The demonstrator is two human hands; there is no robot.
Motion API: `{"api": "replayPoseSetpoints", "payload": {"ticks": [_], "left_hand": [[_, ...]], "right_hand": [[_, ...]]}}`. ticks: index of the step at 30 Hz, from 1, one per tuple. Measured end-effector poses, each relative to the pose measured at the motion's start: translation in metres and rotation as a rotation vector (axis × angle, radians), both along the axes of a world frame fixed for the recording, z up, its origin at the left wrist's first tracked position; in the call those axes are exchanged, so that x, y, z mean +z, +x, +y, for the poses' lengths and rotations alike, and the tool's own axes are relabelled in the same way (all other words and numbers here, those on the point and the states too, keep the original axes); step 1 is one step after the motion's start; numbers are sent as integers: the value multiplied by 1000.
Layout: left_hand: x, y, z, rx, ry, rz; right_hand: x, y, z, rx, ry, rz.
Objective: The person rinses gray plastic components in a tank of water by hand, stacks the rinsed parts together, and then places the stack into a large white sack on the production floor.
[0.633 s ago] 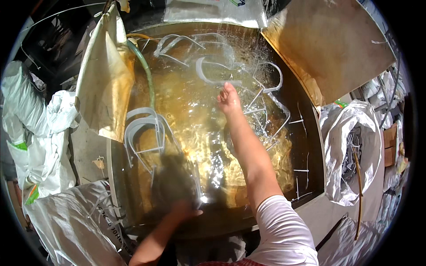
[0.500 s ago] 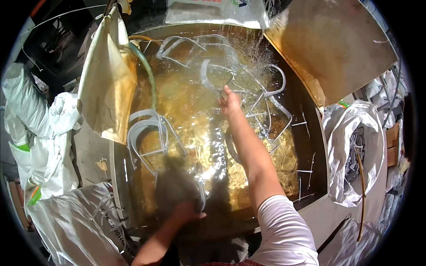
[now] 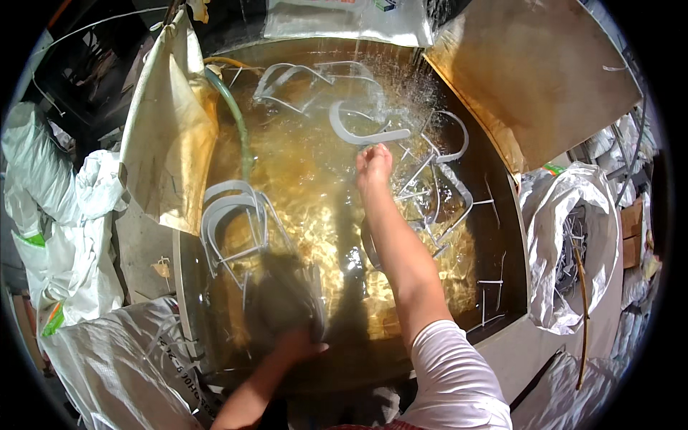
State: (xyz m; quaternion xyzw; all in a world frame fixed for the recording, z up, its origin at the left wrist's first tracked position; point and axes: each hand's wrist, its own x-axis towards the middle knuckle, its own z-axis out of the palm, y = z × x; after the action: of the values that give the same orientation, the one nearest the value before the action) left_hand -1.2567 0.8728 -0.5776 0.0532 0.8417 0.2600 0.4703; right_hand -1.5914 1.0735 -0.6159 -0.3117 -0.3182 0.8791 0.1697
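My right hand (image 3: pixel 374 166) reaches over the middle of a water-filled tub (image 3: pixel 516 251). Its fingers are closed at the lower edge of a curved grey plastic strip (image 3: pixel 351 135), which is bent like a hook. Low on the left, my left hand (image 3: pixel 297 345) is in dark shadow, thumb pointing right and fingers hidden. Just beyond it, more grey curved pieces (image 3: pixel 316 301) show dimly. Several bent grey frames lie in the water: a nested group (image 3: pixel 233 215) at the left, another (image 3: pixel 287 75) at the far side, and a tangle (image 3: pixel 459 186) right of my right hand.
Water splashes at the tub's far right. A green hose (image 3: pixel 239 118) enters at the far left. A stained cloth sheet (image 3: pixel 168 136) hangs on the left; a brown board (image 3: pixel 537 79) leans at the right. White sacks (image 3: pixel 61 244) stand left, and an open sack (image 3: pixel 566 251) of grey pieces right.
The curved strip near my right hand has swung into clearer view, its end now pointing right. My right hand has turned, fingers curled in. My left hand has barely moved.
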Motion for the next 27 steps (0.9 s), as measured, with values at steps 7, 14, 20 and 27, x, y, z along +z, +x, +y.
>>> {"api": "replayPoseSetpoints", "payload": {"ticks": [7, 14, 20, 27], "left_hand": [[17, -13, 8, -52, 67, 53], [4, 3, -2, -8, 20, 74], [-16, 14, -9, -24, 22, 125], [-4, 8, -5, -48, 42, 114]], "right_hand": [[-50, -25, 18, 160, 22, -243], [-30, -18, -4, 58, 112, -112], [7, -11, 9, -64, 19, -17], [59, 50, 28, -286, 220, 136]]}}
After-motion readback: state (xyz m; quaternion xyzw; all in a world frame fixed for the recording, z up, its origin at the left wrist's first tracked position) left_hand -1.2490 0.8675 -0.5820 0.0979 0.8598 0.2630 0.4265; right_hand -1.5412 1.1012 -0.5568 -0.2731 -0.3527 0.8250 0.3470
